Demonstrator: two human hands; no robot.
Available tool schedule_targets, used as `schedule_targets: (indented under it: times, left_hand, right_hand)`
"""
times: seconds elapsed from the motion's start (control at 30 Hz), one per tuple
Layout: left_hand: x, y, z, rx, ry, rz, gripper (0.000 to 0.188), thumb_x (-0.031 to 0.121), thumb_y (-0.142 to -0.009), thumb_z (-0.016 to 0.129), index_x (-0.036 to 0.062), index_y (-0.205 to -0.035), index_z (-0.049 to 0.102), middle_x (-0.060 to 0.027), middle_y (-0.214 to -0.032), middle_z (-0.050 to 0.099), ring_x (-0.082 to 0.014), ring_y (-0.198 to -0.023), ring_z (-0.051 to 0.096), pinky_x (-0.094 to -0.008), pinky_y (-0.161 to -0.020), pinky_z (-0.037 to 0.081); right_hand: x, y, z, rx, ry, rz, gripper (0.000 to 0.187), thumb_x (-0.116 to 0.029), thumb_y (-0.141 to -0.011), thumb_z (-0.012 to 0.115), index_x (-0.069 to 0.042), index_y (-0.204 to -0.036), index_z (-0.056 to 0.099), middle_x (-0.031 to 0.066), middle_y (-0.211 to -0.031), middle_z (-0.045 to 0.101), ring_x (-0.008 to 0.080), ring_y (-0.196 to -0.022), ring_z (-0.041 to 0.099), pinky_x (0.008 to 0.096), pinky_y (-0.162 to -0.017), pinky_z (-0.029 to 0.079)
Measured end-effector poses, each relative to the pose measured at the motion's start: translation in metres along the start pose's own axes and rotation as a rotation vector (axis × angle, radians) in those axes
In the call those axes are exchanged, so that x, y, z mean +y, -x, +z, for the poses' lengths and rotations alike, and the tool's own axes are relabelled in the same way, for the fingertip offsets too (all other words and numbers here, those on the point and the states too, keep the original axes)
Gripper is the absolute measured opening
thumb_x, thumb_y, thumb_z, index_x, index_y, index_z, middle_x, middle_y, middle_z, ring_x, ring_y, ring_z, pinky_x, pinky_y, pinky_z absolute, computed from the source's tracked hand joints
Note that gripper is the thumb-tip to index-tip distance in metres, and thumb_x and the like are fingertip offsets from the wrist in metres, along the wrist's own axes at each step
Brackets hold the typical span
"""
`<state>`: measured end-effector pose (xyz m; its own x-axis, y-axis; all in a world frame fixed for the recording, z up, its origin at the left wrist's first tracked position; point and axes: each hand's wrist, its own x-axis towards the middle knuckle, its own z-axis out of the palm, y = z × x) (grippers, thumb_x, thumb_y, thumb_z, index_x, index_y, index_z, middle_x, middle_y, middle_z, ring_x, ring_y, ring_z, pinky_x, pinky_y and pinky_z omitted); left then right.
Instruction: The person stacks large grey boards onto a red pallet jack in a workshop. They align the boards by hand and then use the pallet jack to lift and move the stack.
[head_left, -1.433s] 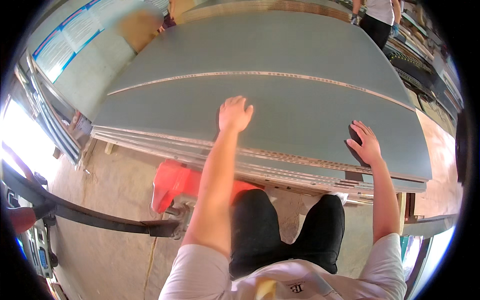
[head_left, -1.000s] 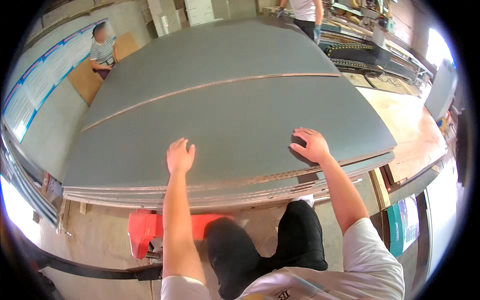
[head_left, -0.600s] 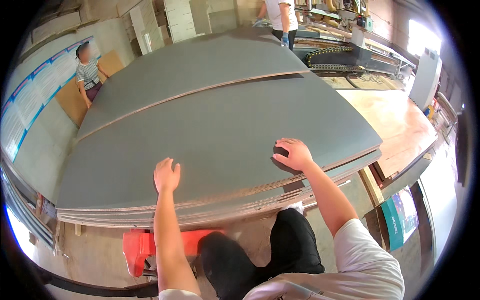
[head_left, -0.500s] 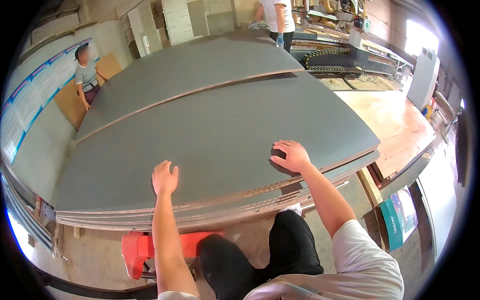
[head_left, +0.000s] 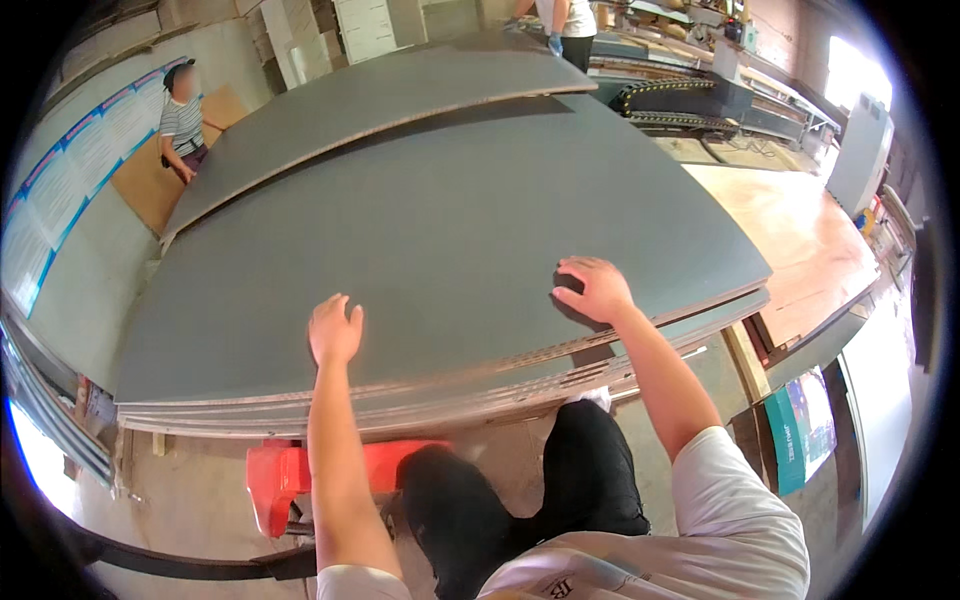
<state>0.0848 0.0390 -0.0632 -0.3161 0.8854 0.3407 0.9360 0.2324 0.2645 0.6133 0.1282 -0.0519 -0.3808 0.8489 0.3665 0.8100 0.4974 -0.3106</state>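
A stack of large dark grey panels with pale layered edges lies before me. My left hand rests on the top face near its front edge, thumb apart from the fingers. Farther right, my right hand lies on the same face, also with the thumb spread. Neither hand holds anything. Beyond them, another grey panel is raised over the stack's far part, with a dark shadow under its near edge. One person stands at its left end, and another person with blue gloves stands at its far right.
A red machine part, perhaps of a pallet jack, sits below the stack's front edge by my legs. Right of the stack lies a reddish plywood sheet. A teal box stands near it. Machinery with a cable chain is behind.
The far panel has shifted away and its near edge has lifted, widening the shadowed gap. My hands stay on the stack's top panel. The person at left stands more upright.
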Motion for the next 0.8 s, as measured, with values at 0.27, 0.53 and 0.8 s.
schedule_targets:
  times: [0.27,0.53,0.8]
  left_hand:
    - [0.001,-0.002,-0.003,-0.005,-0.024,-0.008,0.047,0.041,-0.108,0.066,0.0116,-0.144,0.071,-0.0068,-0.159,0.065,-0.0291,-0.151,0.053,-0.0467,-0.127,0.042]
    - [0.002,0.001,-0.003,-0.031,-0.013,-0.042,0.050,0.043,-0.110,0.063,0.0112,-0.148,0.069,-0.0053,-0.162,0.062,-0.0273,-0.153,0.051,-0.0469,-0.129,0.040]
    - [0.009,0.006,-0.009,-0.080,-0.028,-0.061,0.051,0.043,-0.110,0.060,0.0126,-0.151,0.068,-0.0053,-0.165,0.060,-0.0278,-0.154,0.051,-0.0465,-0.130,0.040]
  right_hand:
    - [-0.009,-0.002,-0.008,-0.001,-0.034,0.007,0.050,-0.048,-0.098,0.077,-0.015,-0.134,0.077,0.0043,-0.152,0.071,0.0314,-0.145,0.061,0.0477,-0.123,0.047]
    - [-0.007,-0.003,-0.004,0.021,-0.038,-0.012,0.046,-0.044,-0.097,0.078,-0.013,-0.131,0.077,0.0042,-0.151,0.072,0.0308,-0.146,0.061,0.0490,-0.123,0.047]
    - [-0.001,-0.002,-0.003,0.037,-0.064,-0.003,0.043,-0.042,-0.097,0.078,-0.013,-0.129,0.078,0.0060,-0.150,0.073,0.0325,-0.145,0.061,0.0494,-0.122,0.047]
